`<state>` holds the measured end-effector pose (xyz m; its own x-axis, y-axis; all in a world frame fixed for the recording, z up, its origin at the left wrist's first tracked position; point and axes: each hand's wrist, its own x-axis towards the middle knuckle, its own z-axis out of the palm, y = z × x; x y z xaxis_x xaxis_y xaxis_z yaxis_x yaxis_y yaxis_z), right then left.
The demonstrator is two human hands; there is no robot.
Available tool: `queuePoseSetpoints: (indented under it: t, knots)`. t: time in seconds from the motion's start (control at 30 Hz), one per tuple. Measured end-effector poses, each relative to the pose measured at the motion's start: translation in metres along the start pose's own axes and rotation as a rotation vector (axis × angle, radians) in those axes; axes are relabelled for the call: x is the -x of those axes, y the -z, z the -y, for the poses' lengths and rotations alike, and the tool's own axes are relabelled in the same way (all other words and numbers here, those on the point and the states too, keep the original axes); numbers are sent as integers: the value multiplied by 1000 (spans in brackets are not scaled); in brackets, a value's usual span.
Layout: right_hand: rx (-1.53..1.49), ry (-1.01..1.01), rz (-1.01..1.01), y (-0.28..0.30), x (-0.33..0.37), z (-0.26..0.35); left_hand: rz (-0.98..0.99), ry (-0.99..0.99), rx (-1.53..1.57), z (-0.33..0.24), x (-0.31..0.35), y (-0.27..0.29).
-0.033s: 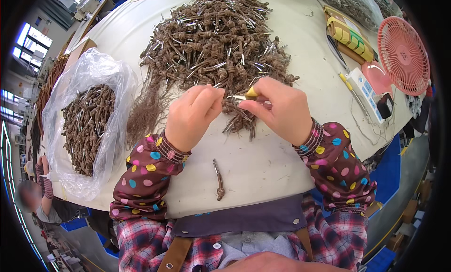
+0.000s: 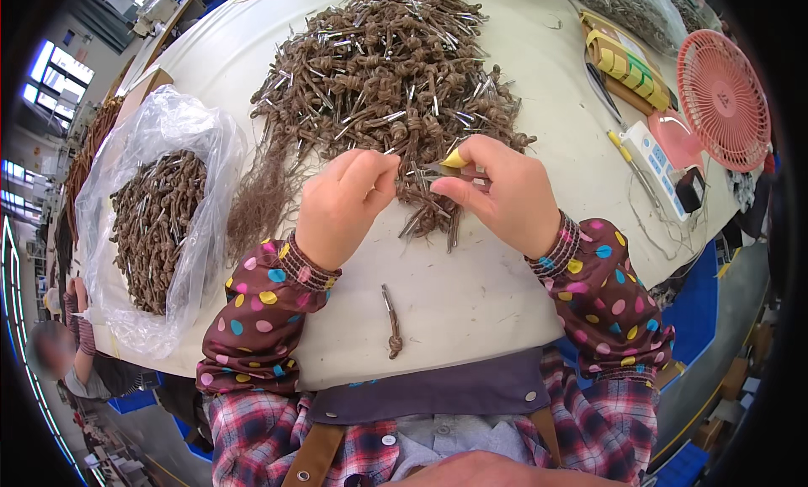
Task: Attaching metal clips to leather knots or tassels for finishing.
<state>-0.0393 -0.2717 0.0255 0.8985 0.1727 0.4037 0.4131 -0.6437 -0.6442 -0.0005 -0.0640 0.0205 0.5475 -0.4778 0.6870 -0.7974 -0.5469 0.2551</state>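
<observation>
My right hand [image 2: 515, 196] is closed around a small metal-bladed tool with yellow on it, apparently thread snips [image 2: 454, 159]; its blades are partly hidden and point toward my left hand. My left hand [image 2: 341, 202] is closed in a pinch, and what its fingers hold is hidden. Just beyond both hands rises a large pile of brown knotted cords with silver metal tips [image 2: 379, 74]. A few of those cords lie between and below my fingers. Nearer me, a single knotted cord [image 2: 392, 323] rests alone on the pale table [image 2: 471, 310].
At left, a clear plastic bag [image 2: 220, 142] holds more knotted cords. Loose brown thread scraps [image 2: 259, 202] lie beside my left hand. To the right are a pink fan [image 2: 724, 100], a white power strip [image 2: 652, 163], a yellow-ended tool [image 2: 633, 163] and a yellow-wrapped package [image 2: 627, 66].
My right hand has shifted very slightly upward, and the blades of the snips sit at a different angle. The left hand stays almost in place, still pinched.
</observation>
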Motion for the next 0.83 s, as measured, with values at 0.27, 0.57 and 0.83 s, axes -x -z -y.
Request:
queuePoseSetpoints:
  t: [0.27,0.57,0.83]
  knots:
    - [-478,-262,264,-22,-4,-10,58,574,758,1,-2,1]
    - [-357,-273,162,-12,-1,-15,108,260,136,17,-10,9]
    - [-86,-175,67,-1,0,-4,445,223,282,-12,-7,12]
